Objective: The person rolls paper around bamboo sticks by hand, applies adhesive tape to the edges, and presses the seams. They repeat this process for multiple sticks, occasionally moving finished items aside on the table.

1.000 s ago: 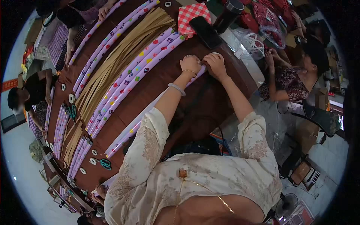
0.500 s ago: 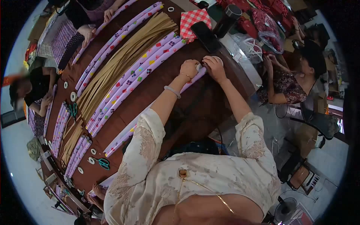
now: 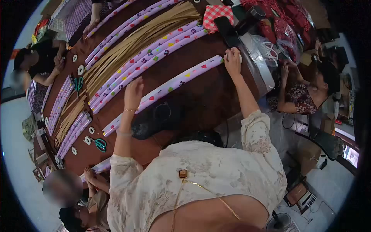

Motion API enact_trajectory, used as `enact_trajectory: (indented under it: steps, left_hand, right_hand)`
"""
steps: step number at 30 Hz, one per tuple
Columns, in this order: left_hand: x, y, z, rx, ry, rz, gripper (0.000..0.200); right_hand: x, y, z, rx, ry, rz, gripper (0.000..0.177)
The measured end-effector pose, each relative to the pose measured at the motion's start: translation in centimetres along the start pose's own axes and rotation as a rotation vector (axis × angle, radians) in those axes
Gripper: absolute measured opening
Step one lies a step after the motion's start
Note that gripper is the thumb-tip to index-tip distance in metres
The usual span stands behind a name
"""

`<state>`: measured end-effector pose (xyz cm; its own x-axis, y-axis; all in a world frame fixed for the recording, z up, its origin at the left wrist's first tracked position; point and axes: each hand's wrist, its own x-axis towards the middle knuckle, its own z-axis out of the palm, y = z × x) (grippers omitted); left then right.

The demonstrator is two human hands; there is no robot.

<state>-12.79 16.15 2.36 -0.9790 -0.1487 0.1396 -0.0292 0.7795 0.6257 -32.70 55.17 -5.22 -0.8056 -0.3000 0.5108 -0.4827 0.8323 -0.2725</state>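
A long pair of lilac tubes (image 3: pixel 167 89) printed with small coloured shapes lies slantwise across the table before me. Over its lower left part is my left hand (image 3: pixel 134 91), its fingers smeared by motion. My right hand (image 3: pixel 232 62) is at the upper right end of the tubes, fingers curled around a white roll of tape (image 3: pixel 240 59) that is partly hidden. A gold chain bracelet circles my left wrist. Beyond lie more patterned tubes (image 3: pixel 154 58) of the same kind, alongside a bundle of flat tan strips (image 3: pixel 143 37).
Teal-handled scissors (image 3: pixel 100 145) and white tape rolls (image 3: pixel 87 140) lie at the lower left, with another pair of scissors (image 3: pixel 78 84) farther off. A phone (image 3: pixel 227 31), checked cloth (image 3: pixel 217 16) and dark bottle (image 3: pixel 250 19) stand at upper right. Other people work around the table (image 3: pixel 201 104).
My left hand has left the tube's upper right end and swung down to the left along it. The right hand has shifted slightly right and up. The camera view has also shifted.
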Motion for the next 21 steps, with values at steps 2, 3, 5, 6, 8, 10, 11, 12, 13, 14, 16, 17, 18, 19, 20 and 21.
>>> enact_trajectory:
  steps: [2, 3, 5, 6, 8, 10, 11, 12, 13, 14, 16, 17, 18, 19, 20, 21]
  left_hand:
    - [-4.5, -2.2, -3.2, 0.142, 0.013, -0.111, 0.027]
    - [-6.5, -3.2, -4.4, 0.237, 0.020, -0.132, 0.026]
    - [-9.7, -4.3, -6.2, 0.294, 0.065, -0.080, 0.025]
    - [-10.7, -4.1, -6.6, 0.317, 0.089, -0.124, 0.026]
    - [-11.8, -4.3, -7.2, 0.336, 0.051, -0.113, 0.027]
    - [-12.3, -4.3, -7.4, 0.357, 0.019, -0.104, 0.028]
    - [-12.3, -4.4, -7.4, 0.328, -0.043, -0.103, 0.029]
    - [-12.2, -4.4, -7.4, 0.298, -0.103, -0.102, 0.031]
    - [-12.2, -4.9, -7.1, 0.297, -0.092, -0.104, 0.031]
    - [-12.3, -5.7, -6.7, 0.283, -0.103, -0.082, 0.032]
    - [-12.2, -6.1, -6.6, 0.271, -0.112, -0.065, 0.033]
    - [-12.3, -6.2, -6.3, 0.252, -0.106, -0.069, 0.033]
    - [-12.2, -6.2, -6.1, 0.232, -0.100, -0.072, 0.033]
    - [-12.1, -6.6, -5.9, 0.227, -0.093, -0.077, 0.033]
    - [-12.3, -7.0, -5.6, 0.240, -0.092, -0.082, 0.032]
    - [-12.5, -7.3, -5.5, 0.255, -0.095, -0.090, 0.030]
  right_hand:
    - [-0.2, 0.5, 0.6, 0.032, 0.003, 0.029, 0.029]
    - [-0.1, 0.4, 0.8, 0.034, 0.001, 0.026, 0.029]
    - [0.4, -0.1, 0.3, 0.090, 0.066, 0.034, 0.051]
    - [1.1, -0.6, -0.5, 0.275, -0.007, 0.188, 0.068]
    - [1.5, -0.5, -0.5, 0.305, -0.009, 0.213, 0.069]
    - [1.7, -0.6, -0.6, 0.339, -0.010, 0.235, 0.069]
    - [1.9, -0.7, -0.6, 0.297, -0.037, 0.266, 0.065]
    - [2.0, -0.9, -0.6, 0.255, -0.064, 0.296, 0.061]
    - [1.9, -0.1, 0.3, 0.257, -0.061, 0.285, 0.061]
    - [2.0, 0.8, 1.2, 0.253, 0.001, 0.241, 0.055]
    - [2.6, 0.9, 0.9, 0.419, -0.045, 0.426, 0.035]
    - [2.4, 0.9, 0.6, 0.420, -0.046, 0.421, 0.035]
    - [2.1, 1.0, 0.0, 0.352, -0.016, 0.282, 0.031]
    - [2.0, 0.1, -1.4, 0.283, 0.012, 0.140, 0.026]
    - [1.6, -0.9, -2.6, 0.255, -0.089, 0.135, 0.021]
    - [1.4, -2.0, -3.4, 0.248, -0.166, -0.012, 0.022]
